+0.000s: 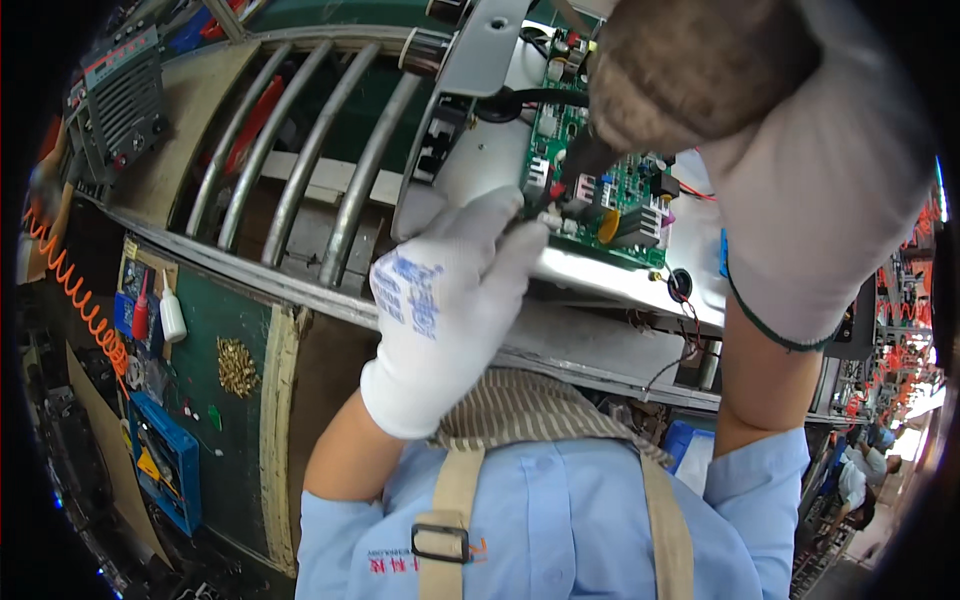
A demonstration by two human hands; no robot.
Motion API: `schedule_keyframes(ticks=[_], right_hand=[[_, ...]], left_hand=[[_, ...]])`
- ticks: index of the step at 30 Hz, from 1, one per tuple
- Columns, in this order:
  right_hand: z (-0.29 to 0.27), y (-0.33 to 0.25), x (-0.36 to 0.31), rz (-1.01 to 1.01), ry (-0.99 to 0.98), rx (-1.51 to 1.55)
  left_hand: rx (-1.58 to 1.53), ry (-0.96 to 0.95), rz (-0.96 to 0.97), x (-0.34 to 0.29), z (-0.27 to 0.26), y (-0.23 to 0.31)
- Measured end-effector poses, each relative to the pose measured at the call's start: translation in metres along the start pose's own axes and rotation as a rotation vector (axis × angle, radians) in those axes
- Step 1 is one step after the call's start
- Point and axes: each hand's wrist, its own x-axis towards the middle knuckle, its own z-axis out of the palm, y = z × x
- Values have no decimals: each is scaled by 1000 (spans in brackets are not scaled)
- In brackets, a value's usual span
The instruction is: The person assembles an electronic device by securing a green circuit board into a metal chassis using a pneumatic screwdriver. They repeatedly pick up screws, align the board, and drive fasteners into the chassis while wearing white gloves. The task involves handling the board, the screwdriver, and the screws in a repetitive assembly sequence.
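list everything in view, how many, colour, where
Metal chassis: one, silvery, upper middle
Circuit board: one, green, in the chassis
Hand tool: one, black, over the board
Rollers: four, grey, left of chassis
Machine: one, grey, upper left
Coiled hoses: several, orange, both sides
Bench: one, green, lower left
Bottles: two, white and red, left side
Small parts: one heap, brass-coloured, on bench
Tray: one, blue, lower left
Bin: one, blue, lower right
Co-workers: count unclear, light tops, far right
Apron: one, brown-striped, lower middle
Shirt: one, blue, bottom
Left hand: one, white glove, at board
Right hand: one, stained white glove, around tool
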Motion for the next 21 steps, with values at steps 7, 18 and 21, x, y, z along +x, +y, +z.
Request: schedule_keyframes(ticks=[7, 18, 21], right_hand=[[-4, 12, 5, 24, 2, -26], [-24, -10, 24, -213, -71, -45], [-22, -3, 29, -274, -144, -47]], left_hand=[[60, 87, 210, 2, 3, -4], [100, -2, 56, -2, -6, 0], [58, -56, -22, -1, -10, 10]])
